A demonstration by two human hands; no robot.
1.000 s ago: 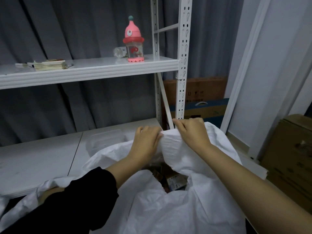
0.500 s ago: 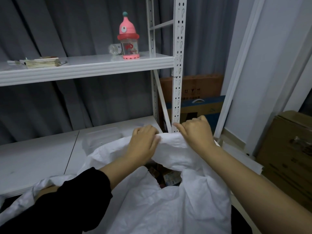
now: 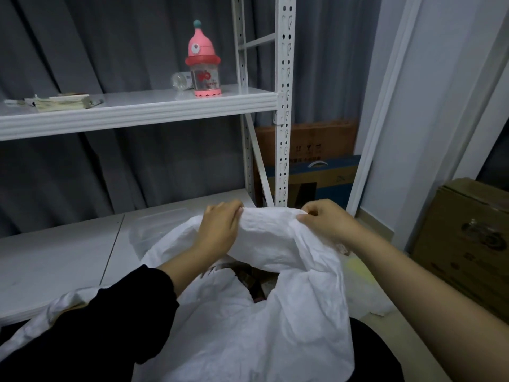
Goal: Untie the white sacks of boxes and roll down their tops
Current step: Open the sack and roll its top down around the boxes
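Both hands have spread apart along the sack's far rim since half a second ago, when they sat close together; now a stretch of bunched white fabric shows between them. My left hand [image 3: 220, 230] has its fingers curled over the rim, gripping the fabric from the near side. My right hand [image 3: 325, 224] pinches the same rim with thumb and fingers, knuckles up. The sack [image 3: 248, 312] sits right in front of me, low in view, mouth open, its far edge lifted and folded over toward me. Through the opening I see dark box shapes [image 3: 259, 279], too dim to read. A black sleeve [image 3: 118, 312] covers my left forearm; the right forearm is bare.

Behind the sack runs a white rack: its lower shelf [image 3: 55, 257] lies just beyond the sack, its upper shelf [image 3: 137, 111] carries a pink bottle [image 3: 203, 62] standing upright and some flat papers [image 3: 60, 102] at the left. Cartons [image 3: 316, 161] lean behind the rack post, and a brown carton [image 3: 462, 232] stands at the right.
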